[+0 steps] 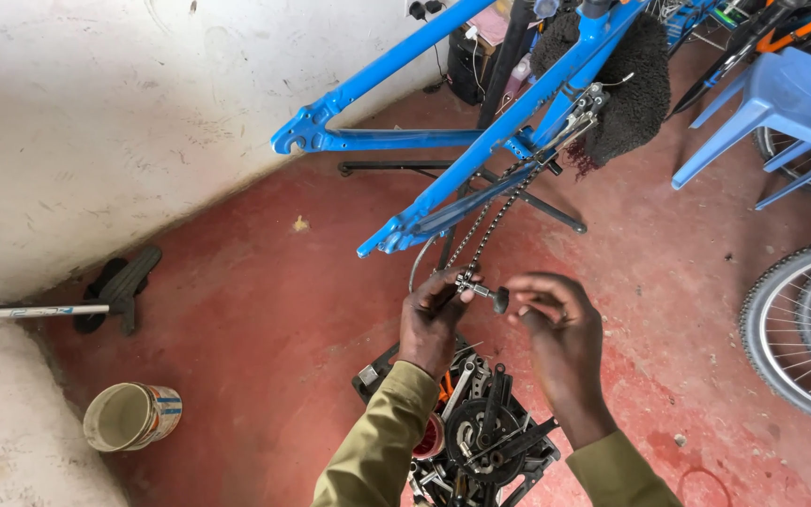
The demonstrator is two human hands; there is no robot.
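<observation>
Both hands are raised below the blue metal bicycle frame (481,141), the left hand (431,319) pinching a small metal chain tool (477,286) clamped on the hanging grey bicycle chain (495,221), the right hand (556,324) curled, fingertips closed on its black knob (500,300), above a crate of dark bicycle parts (481,437).

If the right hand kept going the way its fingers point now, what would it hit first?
The right hand points left toward the small chain tool, which it would likely meet first at the dark knob, then the left hand. Depth looks close, though uncertain.
</observation>
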